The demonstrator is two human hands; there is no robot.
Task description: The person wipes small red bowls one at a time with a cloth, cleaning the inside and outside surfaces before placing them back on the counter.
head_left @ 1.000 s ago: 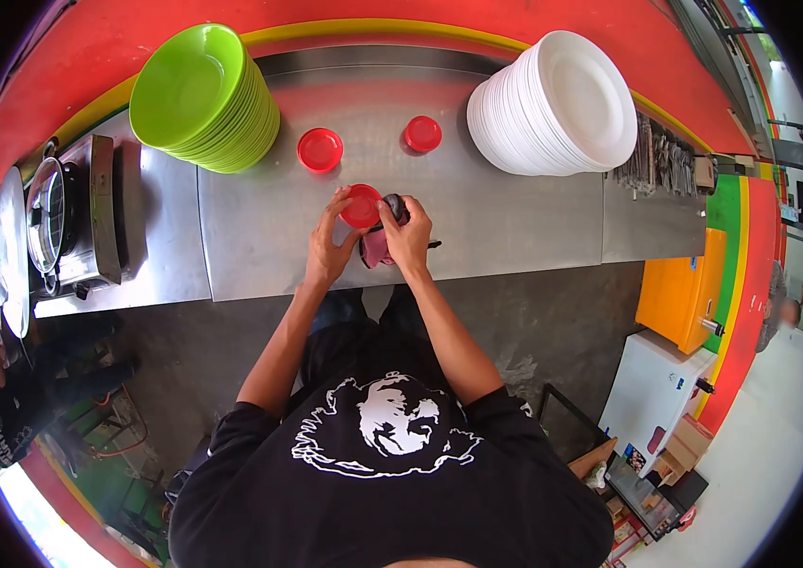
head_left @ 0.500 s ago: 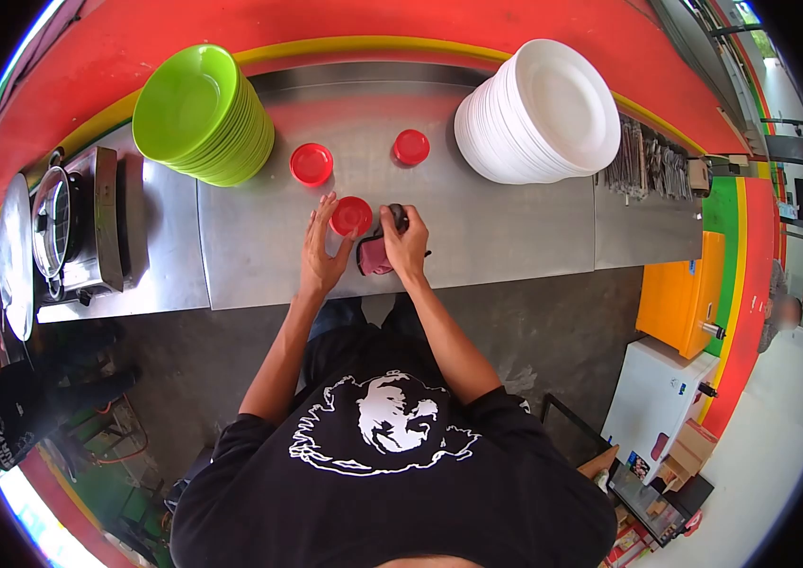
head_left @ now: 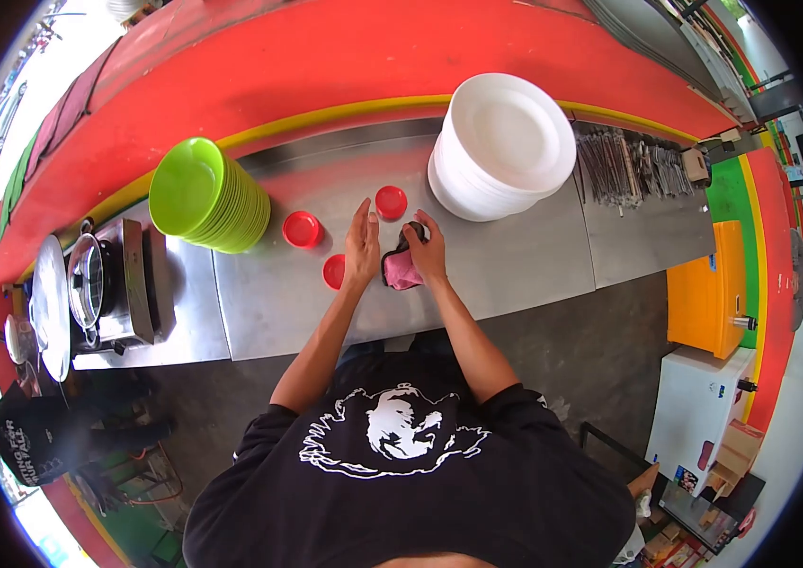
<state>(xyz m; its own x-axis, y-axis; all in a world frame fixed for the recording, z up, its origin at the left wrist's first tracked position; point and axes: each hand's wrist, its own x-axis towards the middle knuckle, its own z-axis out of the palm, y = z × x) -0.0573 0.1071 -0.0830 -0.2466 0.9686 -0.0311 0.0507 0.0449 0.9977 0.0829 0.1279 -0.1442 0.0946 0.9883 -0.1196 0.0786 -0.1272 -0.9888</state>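
My left hand (head_left: 361, 248) hovers over the steel counter (head_left: 506, 275) with its fingers stretched out and nothing in it. Just left of its wrist is a small red dish (head_left: 332, 272), partly hidden by the hand. My right hand (head_left: 429, 250) grips a pink cloth with a dark edge (head_left: 403, 269), bunched near the counter top. Beyond my fingertips sits a second red dish (head_left: 390, 203). The third red dish (head_left: 302, 230) lies farther left.
A tall stack of green bowls (head_left: 195, 194) stands at the left, a stack of white plates (head_left: 506, 142) at the back right. Cutlery (head_left: 629, 166) lies farther right. A stove with a lidded pan (head_left: 89, 284) is at the far left, near another person (head_left: 37, 431).
My left hand has come away from the nearest red dish and moved right, toward the cloth. My right hand still holds the cloth. The head view has shifted, showing more of the red wall.
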